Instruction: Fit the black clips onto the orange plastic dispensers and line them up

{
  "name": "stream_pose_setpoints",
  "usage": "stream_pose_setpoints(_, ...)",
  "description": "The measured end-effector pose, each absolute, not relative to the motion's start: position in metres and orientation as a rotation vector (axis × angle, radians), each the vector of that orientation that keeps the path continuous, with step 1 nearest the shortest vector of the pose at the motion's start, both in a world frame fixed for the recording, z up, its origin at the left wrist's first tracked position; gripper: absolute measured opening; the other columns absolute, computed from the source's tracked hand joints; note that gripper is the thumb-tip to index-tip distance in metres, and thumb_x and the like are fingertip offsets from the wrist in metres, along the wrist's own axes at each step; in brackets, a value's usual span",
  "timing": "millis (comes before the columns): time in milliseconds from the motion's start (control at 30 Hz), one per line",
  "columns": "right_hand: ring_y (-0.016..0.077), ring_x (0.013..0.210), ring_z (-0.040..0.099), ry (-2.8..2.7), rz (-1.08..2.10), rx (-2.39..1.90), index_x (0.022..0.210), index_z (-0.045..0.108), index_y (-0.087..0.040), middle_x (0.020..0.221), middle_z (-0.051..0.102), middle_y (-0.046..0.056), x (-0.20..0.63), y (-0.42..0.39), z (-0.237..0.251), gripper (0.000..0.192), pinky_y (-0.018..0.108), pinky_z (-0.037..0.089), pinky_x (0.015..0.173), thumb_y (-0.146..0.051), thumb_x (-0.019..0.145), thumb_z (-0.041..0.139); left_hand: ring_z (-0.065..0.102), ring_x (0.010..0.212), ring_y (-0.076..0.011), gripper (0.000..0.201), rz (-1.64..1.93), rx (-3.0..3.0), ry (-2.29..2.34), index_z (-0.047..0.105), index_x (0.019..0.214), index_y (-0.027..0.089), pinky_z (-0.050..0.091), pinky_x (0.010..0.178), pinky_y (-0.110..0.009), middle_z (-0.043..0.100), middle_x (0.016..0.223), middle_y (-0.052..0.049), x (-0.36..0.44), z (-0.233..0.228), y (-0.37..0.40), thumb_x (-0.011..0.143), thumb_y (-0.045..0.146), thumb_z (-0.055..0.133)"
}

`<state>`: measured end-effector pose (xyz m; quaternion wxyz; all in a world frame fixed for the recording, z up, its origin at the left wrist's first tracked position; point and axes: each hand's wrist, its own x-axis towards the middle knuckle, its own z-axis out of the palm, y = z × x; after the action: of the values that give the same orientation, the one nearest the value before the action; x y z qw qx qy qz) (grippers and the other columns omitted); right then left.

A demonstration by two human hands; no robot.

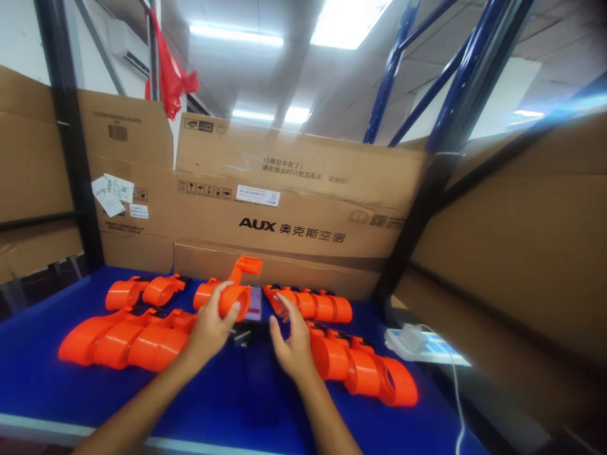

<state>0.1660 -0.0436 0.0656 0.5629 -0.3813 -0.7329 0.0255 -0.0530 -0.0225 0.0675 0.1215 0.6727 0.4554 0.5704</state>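
My left hand (208, 325) is closed around an orange plastic ring with an arm that ends in a short crosspiece (236, 297), lifted above the blue table (227, 404). To its right, my right hand (294, 346) has its fingers apart and holds nothing visible. Its fingertips overlap in view the near end of a back row of orange rings (325, 306); whether they touch cannot be seen. A phone-like screen (255, 304) stands behind and between the hands. Below it lies a small shiny object (241, 338), too blurred to name.
More orange rings (114, 341) line the left front, with others (164, 291) behind. Another row (365, 370) runs along the right front. A cardboard wall (294, 196) closes the back, between dark rack posts (408, 221). A white power strip (412, 341) trails a cable at right.
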Motion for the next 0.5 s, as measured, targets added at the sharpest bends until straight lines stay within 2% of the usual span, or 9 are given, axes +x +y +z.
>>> stream_pose_setpoints(100,0.0264,0.104,0.064,-1.647,0.011,-0.921,0.136,0.053,-0.022,0.121,0.066,0.012,0.168,-0.041,0.066,0.041,0.045,0.054,0.090,-0.024,0.095,0.055,0.060,0.119,-0.0289,0.047,1.656,2.095,1.487,0.056,0.131,0.024,0.045,0.101,-0.043,0.065,0.128,-0.009,-0.099,0.089,-0.010,0.090,0.048,0.054)
stream_pose_setpoints(200,0.0252,0.100,0.064,-1.646,0.011,-0.923,0.131,0.057,-0.022,0.117,0.066,0.011,0.167,-0.041,0.067,0.036,0.043,0.055,0.086,-0.024,0.095,0.055,0.066,0.106,-0.0279,0.045,1.548,2.033,1.758,0.057,0.128,0.026,0.049,0.092,-0.040,0.071,0.116,-0.006,-0.155,0.110,0.009,0.093,0.052,0.045)
stream_pose_setpoints(300,0.0246,0.100,0.064,-1.668,0.020,-0.913,0.127,0.059,-0.023,0.117,0.066,0.011,0.165,-0.043,0.068,0.033,0.040,0.055,0.084,-0.023,0.095,0.055,0.067,0.104,-0.0327,0.050,1.210,2.167,2.015,0.058,0.127,0.026,0.047,0.090,-0.043,0.073,0.110,-0.009,-0.201,0.117,0.029,0.091,0.057,0.045)
stream_pose_setpoints(367,0.0245,0.100,0.064,-1.680,0.020,-0.912,0.123,0.062,-0.023,0.116,0.066,0.010,0.165,-0.044,0.069,0.029,0.039,0.055,0.084,-0.022,0.095,0.054,0.065,0.108,-0.0349,0.050,1.047,2.300,2.092,0.060,0.125,0.025,0.042,0.097,-0.047,0.073,0.111,-0.011,-0.221,0.111,0.039,0.090,0.056,0.046)
stream_pose_setpoints(500,0.0234,0.099,0.065,-1.691,0.013,-0.923,0.114,0.066,-0.023,0.110,0.068,0.009,0.166,-0.044,0.071,0.023,0.038,0.054,0.083,-0.021,0.095,0.054,0.056,0.125,-0.0318,0.046,0.851,2.499,2.031,0.061,0.124,0.025,0.021,0.114,-0.049,0.067,0.128,-0.011,-0.236,0.082,0.053,0.091,0.052,0.043)
